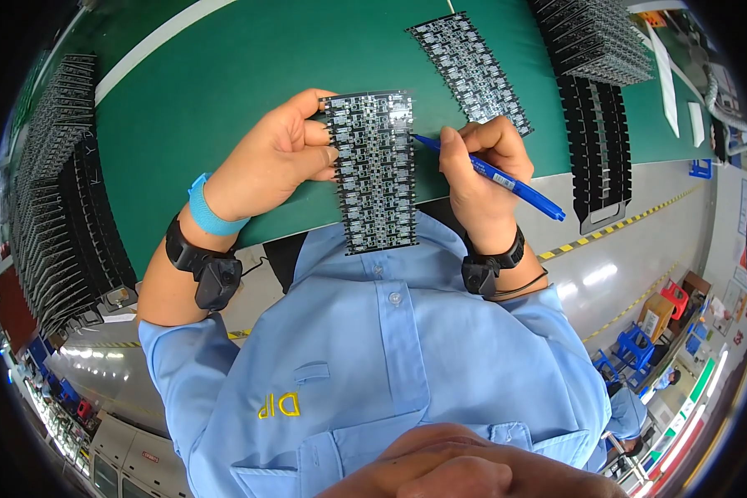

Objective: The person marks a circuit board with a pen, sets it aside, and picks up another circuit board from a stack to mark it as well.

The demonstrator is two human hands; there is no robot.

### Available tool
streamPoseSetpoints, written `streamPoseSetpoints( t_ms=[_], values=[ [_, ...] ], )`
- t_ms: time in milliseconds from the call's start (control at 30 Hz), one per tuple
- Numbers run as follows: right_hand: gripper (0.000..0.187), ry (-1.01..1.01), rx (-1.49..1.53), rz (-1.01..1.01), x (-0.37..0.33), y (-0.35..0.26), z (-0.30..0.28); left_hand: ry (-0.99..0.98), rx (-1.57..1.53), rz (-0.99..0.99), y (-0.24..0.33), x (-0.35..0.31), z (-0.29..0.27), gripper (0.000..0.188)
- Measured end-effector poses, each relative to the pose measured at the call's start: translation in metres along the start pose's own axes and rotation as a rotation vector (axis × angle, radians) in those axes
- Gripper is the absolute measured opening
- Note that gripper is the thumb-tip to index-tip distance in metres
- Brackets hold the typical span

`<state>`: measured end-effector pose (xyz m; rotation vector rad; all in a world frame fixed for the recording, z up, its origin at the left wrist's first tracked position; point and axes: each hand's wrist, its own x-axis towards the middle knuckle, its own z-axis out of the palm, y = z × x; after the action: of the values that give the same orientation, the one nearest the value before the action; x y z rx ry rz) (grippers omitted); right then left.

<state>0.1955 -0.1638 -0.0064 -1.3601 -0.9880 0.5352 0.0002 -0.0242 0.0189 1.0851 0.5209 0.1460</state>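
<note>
Smooth green matting [249, 58] covered the workbench, and a long, dark, rectangular circuit-board panel with pale printed patterns [375, 174] was held up over its near edge, the lower end in front of a light-blue buttoned shirt [473, 357]. At that panel's left edge, the bare left hand [274, 153] was closed in a pinch, thumb and fingers on the margin. To the panel's right, the bare right hand [485, 170] was clasped around a slim blue plastic pen [519, 191], its tip at the panel's right edge; whether it touched could not be told. Beyond the panel and to its right lay a second dark, pale-patterned panel [473, 70]; well to its left stood a tall black ribbed rack of panels [46, 207].

The held panel looked light, thin and fairly stiff, probably smooth-faced and easily harmed by bending or by pressure on its small parts. Its long side margins seemed the safest hold, with the middle left untouched.
</note>
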Motion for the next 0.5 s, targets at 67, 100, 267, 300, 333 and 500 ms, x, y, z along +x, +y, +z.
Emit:
streamPoseSetpoints(
  t_ms=[67,100,267,300,333,500],
  values=[
    [0.027,-0.02,-0.037,-0.016,0.0005,-0.0022,-0.0016,-0.018,-0.017,-0.008,0.0001,-0.0003,0.0004,0.045],
    [0.026,-0.03,-0.056,-0.024,0.0008,-0.0028,-0.0021,-0.019,-0.015,-0.008,0.0002,-0.0007,0.0007,0.045],
    [0.027,-0.041,-0.108,-0.11,0.0069,0.0045,0.0026,0.0,-0.004,-0.006,-0.0012,-0.001,0.0017,0.045],
    [0.027,-0.034,-0.119,-0.11,0.0068,0.0051,0.0023,-0.004,-0.013,-0.004,-0.0019,-0.0003,0.0022,0.047],
    [0.027,-0.029,-0.13,-0.109,0.0062,0.0057,0.002,-0.006,-0.022,-0.003,-0.0026,-0.0003,0.0023,0.048],
    [0.027,-0.036,-0.129,-0.097,0.0069,0.007,0.0038,-0.002,0.018,-0.011,0.0004,-0.0015,0.0016,0.047]
  ],
)
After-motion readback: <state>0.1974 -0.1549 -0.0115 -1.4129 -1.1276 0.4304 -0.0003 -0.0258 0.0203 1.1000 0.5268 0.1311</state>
